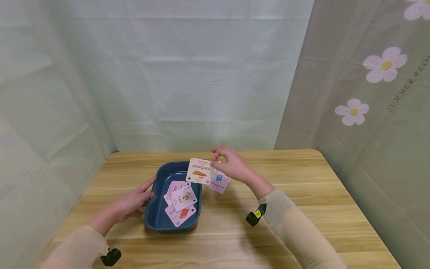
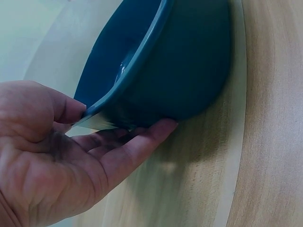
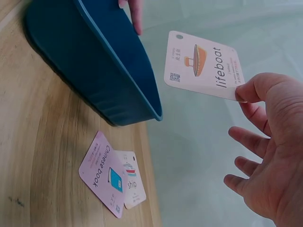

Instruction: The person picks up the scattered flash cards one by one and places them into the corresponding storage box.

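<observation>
My right hand pinches a corner of the lifeboat card between thumb and index finger, the other fingers spread apart. That card is held up over the right rim of a dark blue plastic bin, its picture side showing. At the bin's left side, my left hand grips the wall, thumb at the rim and fingers along the outside. Inside lie several cards, with the bee card on top. To the right of the bin, a Chinese book card partly covers a ship card on the table.
The wooden table ends at a back edge behind the bin. Pale fabric hangs behind it, and a flowered cloth hangs on the right. A small black wrist camera is strapped at the right sleeve.
</observation>
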`<move>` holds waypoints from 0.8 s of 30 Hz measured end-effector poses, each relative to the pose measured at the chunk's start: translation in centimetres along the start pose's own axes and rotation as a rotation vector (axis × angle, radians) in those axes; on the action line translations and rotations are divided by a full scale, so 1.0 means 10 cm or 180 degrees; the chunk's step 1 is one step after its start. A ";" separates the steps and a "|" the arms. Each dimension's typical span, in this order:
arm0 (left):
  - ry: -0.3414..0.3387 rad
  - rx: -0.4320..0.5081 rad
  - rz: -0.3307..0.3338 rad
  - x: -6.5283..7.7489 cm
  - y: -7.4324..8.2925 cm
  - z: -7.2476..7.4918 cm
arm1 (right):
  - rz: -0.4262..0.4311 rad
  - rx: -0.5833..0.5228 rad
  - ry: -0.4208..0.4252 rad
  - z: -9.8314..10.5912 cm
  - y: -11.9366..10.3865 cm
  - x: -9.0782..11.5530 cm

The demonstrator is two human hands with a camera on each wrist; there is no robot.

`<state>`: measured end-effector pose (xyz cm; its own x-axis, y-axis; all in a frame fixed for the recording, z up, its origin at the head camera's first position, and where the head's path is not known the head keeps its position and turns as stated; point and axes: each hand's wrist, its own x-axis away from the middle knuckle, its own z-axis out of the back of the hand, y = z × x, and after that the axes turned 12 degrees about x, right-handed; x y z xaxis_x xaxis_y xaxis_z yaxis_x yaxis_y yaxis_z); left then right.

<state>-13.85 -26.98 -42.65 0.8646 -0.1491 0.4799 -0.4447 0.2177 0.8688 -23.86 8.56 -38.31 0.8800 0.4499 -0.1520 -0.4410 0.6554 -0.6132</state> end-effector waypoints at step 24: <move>0.0007 0.0015 0.0034 0.00 -0.02 -0.02 | 0.0354 0.0403 -0.0200 -0.31 -0.31 -0.26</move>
<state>-13.71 -26.86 -42.89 0.8603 -0.1447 0.4888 -0.4549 0.2146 0.8643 -24.22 3.44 -38.41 0.8137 0.5583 -0.1622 -0.5570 0.6689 -0.4922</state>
